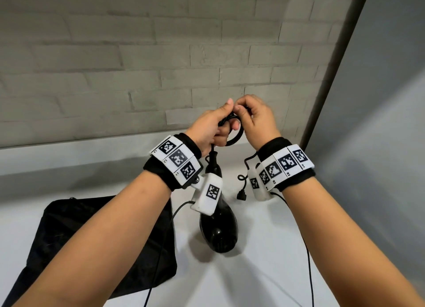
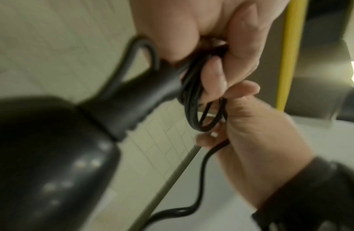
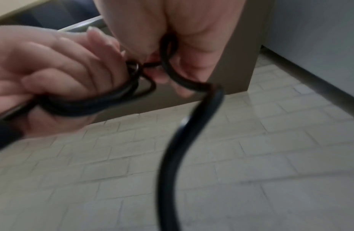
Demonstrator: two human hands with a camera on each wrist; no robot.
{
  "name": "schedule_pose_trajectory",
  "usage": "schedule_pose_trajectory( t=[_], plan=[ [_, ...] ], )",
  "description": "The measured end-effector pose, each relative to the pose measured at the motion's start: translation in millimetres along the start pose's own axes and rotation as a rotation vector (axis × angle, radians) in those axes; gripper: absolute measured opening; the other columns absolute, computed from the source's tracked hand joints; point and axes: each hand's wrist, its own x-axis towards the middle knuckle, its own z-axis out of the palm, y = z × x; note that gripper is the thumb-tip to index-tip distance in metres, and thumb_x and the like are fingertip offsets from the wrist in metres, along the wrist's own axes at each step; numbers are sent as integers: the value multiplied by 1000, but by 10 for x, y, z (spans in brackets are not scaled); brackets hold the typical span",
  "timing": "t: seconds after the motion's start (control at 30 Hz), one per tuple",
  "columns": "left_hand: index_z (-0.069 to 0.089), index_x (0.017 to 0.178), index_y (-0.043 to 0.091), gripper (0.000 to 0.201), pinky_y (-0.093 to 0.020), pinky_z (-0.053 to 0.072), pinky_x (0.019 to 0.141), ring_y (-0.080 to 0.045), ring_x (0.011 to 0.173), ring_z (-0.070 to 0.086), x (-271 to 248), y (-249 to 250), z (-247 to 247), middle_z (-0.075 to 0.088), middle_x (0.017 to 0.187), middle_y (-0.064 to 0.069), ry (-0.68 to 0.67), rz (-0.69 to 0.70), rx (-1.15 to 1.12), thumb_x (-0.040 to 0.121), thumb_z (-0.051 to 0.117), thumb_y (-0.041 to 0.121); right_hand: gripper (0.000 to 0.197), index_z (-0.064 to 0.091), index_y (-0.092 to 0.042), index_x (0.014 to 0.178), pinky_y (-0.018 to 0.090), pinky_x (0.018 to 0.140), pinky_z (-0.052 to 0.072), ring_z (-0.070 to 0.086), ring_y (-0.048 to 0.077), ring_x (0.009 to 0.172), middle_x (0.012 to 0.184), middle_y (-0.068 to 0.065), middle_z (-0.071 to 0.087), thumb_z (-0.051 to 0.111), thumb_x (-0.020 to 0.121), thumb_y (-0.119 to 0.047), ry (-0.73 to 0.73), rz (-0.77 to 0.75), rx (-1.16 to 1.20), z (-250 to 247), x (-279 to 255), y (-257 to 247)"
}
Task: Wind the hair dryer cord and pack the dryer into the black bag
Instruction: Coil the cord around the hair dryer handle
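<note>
The glossy black hair dryer (image 1: 219, 228) hangs by its cord below my left hand (image 1: 220, 122), its lower end close to the white table (image 1: 264, 249). That hand grips several wound loops of the black cord (image 1: 236, 134). My right hand (image 1: 241, 113) meets it and pinches the cord at the top of the loops. The loose end runs under my right wrist down to the plug (image 1: 241, 195), which dangles. In the left wrist view the cord loops (image 2: 193, 100) leave the dryer's strain relief (image 2: 136, 96). The black bag (image 1: 92, 237) lies flat at the left.
A grey brick wall (image 1: 138, 65) stands behind the table, with a grey panel (image 1: 379, 122) on the right. Thin black cables (image 1: 309, 260) trail from both wrist cameras towards me. A yellow pole (image 2: 288, 54) shows in the left wrist view.
</note>
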Motion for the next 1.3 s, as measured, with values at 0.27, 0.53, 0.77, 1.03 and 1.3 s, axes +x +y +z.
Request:
schedule_pose_trajectory(
  t=[0.27,0.53,0.77,1.03,1.3],
  plan=[
    [39,56,10,57,-18,6,37,-1,20,13,8,41,-45,20,25,12,74,-32,-189,96,26,50,26,55,-15,77,20,57,55,60,5,55,57,-7,65,36,93,-24,-190,302,561,47,-82,-18],
    [38,55,9,50,-14,18,33,-3,20,17,44,80,-20,22,24,10,105,-32,-235,97,31,36,32,41,-10,63,38,68,51,48,16,57,54,-3,46,36,88,-29,-277,418,835,88,-47,-100],
    [35,65,17,29,-17,29,40,-4,25,23,72,50,-23,27,32,8,158,-41,-299,94,33,14,37,29,-15,63,15,42,37,23,3,34,37,-13,29,21,99,-13,-241,468,928,87,-36,-184],
    [38,74,12,24,-13,20,37,-4,30,29,81,22,-56,38,36,6,214,8,-324,90,30,-5,36,54,-11,81,22,49,44,49,10,41,45,-7,48,26,86,11,-276,514,647,6,-31,-61],
    [39,70,13,25,-16,21,42,-6,33,33,80,26,-71,43,38,4,187,-2,-216,88,34,-5,28,51,-16,76,24,40,48,54,11,34,61,2,52,35,97,-25,-210,414,359,-44,-23,-185]
  ],
)
